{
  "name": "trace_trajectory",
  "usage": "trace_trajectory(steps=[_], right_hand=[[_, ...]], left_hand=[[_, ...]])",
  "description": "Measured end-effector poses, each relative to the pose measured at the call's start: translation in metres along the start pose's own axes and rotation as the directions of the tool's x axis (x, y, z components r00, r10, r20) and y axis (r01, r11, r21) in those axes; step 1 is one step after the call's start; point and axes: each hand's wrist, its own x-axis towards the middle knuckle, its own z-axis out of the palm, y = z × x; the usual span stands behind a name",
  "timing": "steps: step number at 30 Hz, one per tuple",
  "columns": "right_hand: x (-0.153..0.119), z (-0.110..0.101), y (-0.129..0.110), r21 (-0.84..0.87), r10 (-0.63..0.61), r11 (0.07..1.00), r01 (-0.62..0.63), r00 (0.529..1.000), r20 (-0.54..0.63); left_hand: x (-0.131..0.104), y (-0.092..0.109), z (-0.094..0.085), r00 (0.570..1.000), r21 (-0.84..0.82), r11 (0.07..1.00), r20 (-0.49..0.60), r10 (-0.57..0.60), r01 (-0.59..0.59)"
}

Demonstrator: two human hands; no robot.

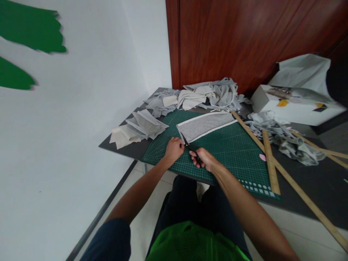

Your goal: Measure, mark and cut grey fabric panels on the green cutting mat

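And here's the left forearm, angling in toward one o'clock, its wrist low over the green cutting mat (228, 154); the left hand (174, 149) sits at the near-left corner of the grey cloth (209, 125), fingers curled together, though what they pinch is too small to tell. Over to the right hand (204, 158), just beside it, forearm slanting toward eleven o'clock, fingers wrapped around the black scissors (191, 149)! Blades point to eleven, meeting the cloth's left end, but how wide they part, I can't say; the grip covers much of the handles. The cloth lies flat at twelve o'clock from that hand. The long ruler (304, 196) at four o'clock gets cut off by the frame.
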Motion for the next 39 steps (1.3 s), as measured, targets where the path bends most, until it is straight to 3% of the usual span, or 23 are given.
trace_trajectory(steps=[39], right_hand=[[0.025,0.002,-0.021,0.011,0.006,1.0,-0.006,1.0,0.008]], left_hand=[[-0.001,0.002,-0.004,0.999,-0.016,1.0,0.033,-0.02,0.021]])
